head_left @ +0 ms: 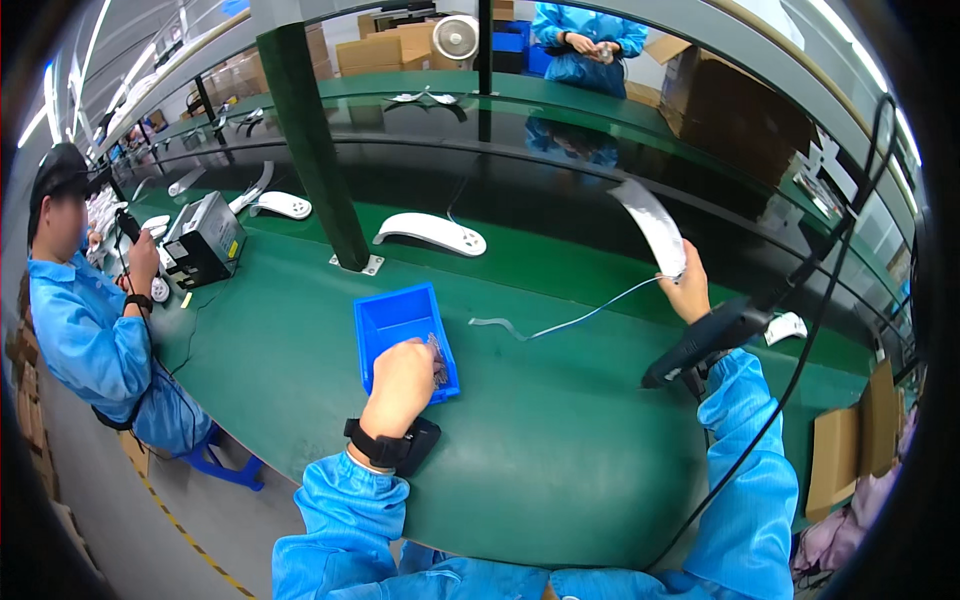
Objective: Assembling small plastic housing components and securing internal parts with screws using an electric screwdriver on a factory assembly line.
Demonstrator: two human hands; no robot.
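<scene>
My left hand [402,382] reaches down into a blue plastic bin [392,303], its fingers curled in among small metal parts [438,360] at the bin's right side. The fingertips are hidden, so what they pinch cannot be made out. My right hand [690,288] is raised at the right and closed around the lower end of a curved white plastic piece [652,230]. From that end a thin wire [590,312] trails left over the green table. A black power screwdriver [712,338] hangs on a cable in front of my right wrist.
Another curved white piece [432,233] lies beyond the bin, beside a green post [312,150]. A black flat object [420,445] lies by my left wrist. A co-worker [95,310] sits at left near a metal box [205,240]. An open carton [850,450] stands at right.
</scene>
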